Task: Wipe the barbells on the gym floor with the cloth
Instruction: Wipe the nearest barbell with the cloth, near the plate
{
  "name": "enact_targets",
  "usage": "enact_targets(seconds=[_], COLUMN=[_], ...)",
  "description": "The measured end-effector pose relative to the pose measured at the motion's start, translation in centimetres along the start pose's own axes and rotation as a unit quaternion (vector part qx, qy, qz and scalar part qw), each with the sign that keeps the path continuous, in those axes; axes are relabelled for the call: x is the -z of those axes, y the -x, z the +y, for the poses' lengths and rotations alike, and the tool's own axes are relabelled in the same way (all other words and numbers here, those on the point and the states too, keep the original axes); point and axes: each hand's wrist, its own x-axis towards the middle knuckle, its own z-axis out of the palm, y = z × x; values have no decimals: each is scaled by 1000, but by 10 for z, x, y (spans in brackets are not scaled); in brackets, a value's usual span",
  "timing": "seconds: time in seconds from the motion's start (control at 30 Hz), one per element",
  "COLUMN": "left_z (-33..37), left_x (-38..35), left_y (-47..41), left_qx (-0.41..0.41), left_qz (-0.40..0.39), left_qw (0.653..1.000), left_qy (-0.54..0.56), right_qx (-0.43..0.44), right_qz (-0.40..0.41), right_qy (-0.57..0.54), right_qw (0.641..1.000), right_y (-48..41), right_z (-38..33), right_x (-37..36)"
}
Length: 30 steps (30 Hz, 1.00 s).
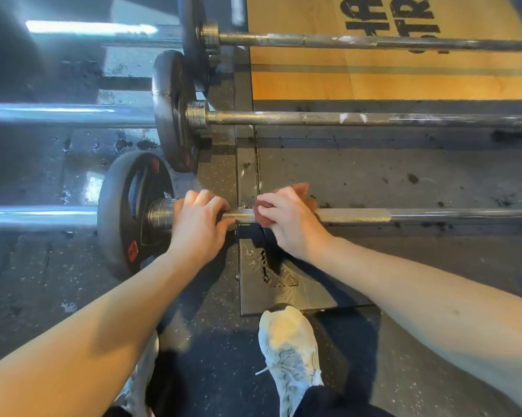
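The dark speckled rubber floor [404, 176] carries a near barbell [434, 215], a middle barbell [313, 118] and a far barbell [313, 40] side by side, each resting on a black weight plate. A wooden platform [374, 82] with black lettering lies under the far barbell's bar. A white shoe [286, 350] stands nearest.

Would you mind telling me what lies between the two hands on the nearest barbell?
In the head view, only a short bare stretch of knurled shaft separates the left hand from the right hand and its red cloth.

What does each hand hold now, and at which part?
The left hand grips the nearest barbell on its shaft beside the collar. The right hand holds the red cloth bunched against that shaft.
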Motion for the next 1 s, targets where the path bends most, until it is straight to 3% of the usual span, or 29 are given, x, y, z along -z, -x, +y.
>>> enact_targets(seconds=[0.17, 0.33, 0.6, 0.73, 0.87, 1.0], left_z=[1, -3, -4, -1, -1, 1], left_x=[6, 3, -4, -4, -5, -6], left_y=[1, 0, 1, 2, 3, 5], left_qx=[-8, -6, 5, 1, 3, 8], left_qz=[-22, -18, 3, 6, 17, 22], left_qw=[1000, 1000, 1000, 1000, 1000, 1000], left_qy=[-7, 1, 6, -2, 9, 13], right_qx=[27, 1, 24, 26, -81, -204], right_qz=[-43, -43, 1, -10, 83, 163], right_qy=[13, 52, 41, 59, 64, 19], right_qw=[999, 998, 999, 998, 991, 965], right_y=[29, 46, 3, 26, 82, 85], right_z=[26, 48, 1, 24, 76, 63], right_x=[25, 35, -2, 11, 46, 33])
